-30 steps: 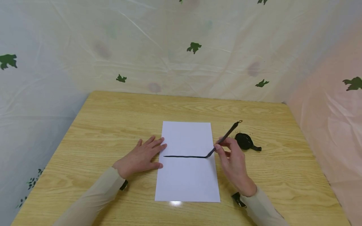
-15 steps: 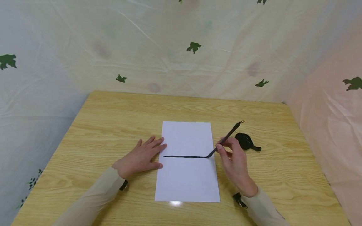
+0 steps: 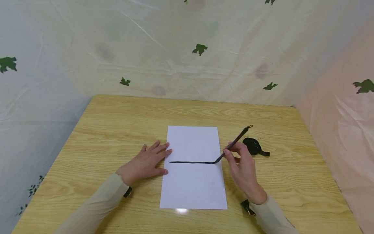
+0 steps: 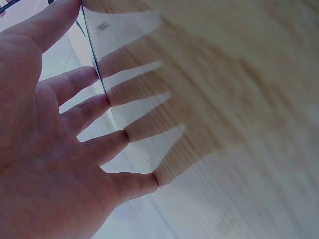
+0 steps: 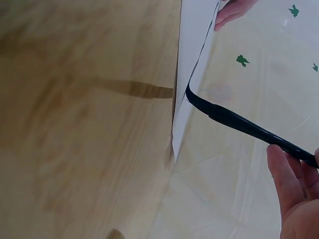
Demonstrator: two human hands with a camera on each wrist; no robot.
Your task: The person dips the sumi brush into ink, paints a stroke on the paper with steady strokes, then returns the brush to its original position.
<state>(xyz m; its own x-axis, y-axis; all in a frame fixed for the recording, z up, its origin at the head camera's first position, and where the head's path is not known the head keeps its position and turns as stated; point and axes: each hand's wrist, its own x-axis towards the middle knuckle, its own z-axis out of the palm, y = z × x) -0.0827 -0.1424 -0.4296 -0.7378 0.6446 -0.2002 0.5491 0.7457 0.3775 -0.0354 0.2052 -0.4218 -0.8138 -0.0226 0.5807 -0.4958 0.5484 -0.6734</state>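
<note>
A white sheet of paper [image 3: 193, 188] lies on the wooden table, with one thin black line [image 3: 190, 162] drawn across its middle. My right hand [image 3: 243, 172] pinches a dark ink brush [image 3: 236, 139] between thumb and fingers, its handle slanting up to the right. In the right wrist view the bent bristles [image 5: 193, 96] touch the paper at the line's right end. My left hand [image 3: 146, 164] rests with fingers spread at the paper's left edge, fingertips on the sheet. The left wrist view shows those straight fingers [image 4: 105, 146] meeting the surface.
Right of the paper sits a small black dish with a handle [image 3: 253, 146], just beyond my right hand. Small dark specks lie on the table [image 3: 122, 120] near it. A pale curtain [image 3: 163, 48] with green leaf shapes closes off the back and sides.
The brush and my right hand have shifted slightly to the right, and the line reaches a little further right. My left hand and the paper have stayed put.
</note>
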